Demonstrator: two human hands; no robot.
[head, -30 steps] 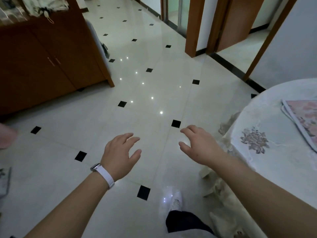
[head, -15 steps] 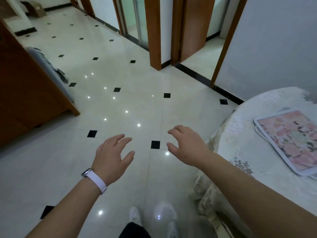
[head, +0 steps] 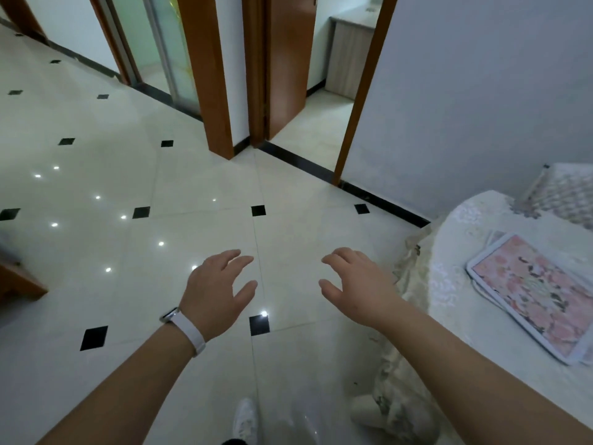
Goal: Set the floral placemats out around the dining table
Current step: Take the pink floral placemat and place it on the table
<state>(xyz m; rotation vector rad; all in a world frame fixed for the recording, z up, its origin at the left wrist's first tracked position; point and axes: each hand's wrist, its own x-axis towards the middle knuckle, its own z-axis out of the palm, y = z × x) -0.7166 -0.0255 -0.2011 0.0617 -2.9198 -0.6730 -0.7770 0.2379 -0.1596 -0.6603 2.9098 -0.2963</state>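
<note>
A small stack of pink floral placemats [head: 532, 293] with white borders lies on the round dining table [head: 449, 284] at the right, which wears a pale lace cloth. Both my hands hover over the tiled floor, left of the table. My left hand [head: 215, 293], with a white watch band on the wrist, is spread with relaxed fingers and holds nothing. My right hand [head: 356, 284] is likewise open and empty, a short way from the table's edge and well short of the placemats.
The lace cloth hangs down to the floor at the table's near side [head: 398, 396]. A patterned chair back [head: 564, 194] stands behind the table. Wooden door frames [head: 211, 91] and an open doorway are ahead. A brown cabinet corner [head: 19, 284] shows at left. My white shoe [head: 245, 422] is below.
The view has swung right: the cabinet has slid out to the left and the table with its placemats has come further into sight. Both hands stay open and empty in front.
</note>
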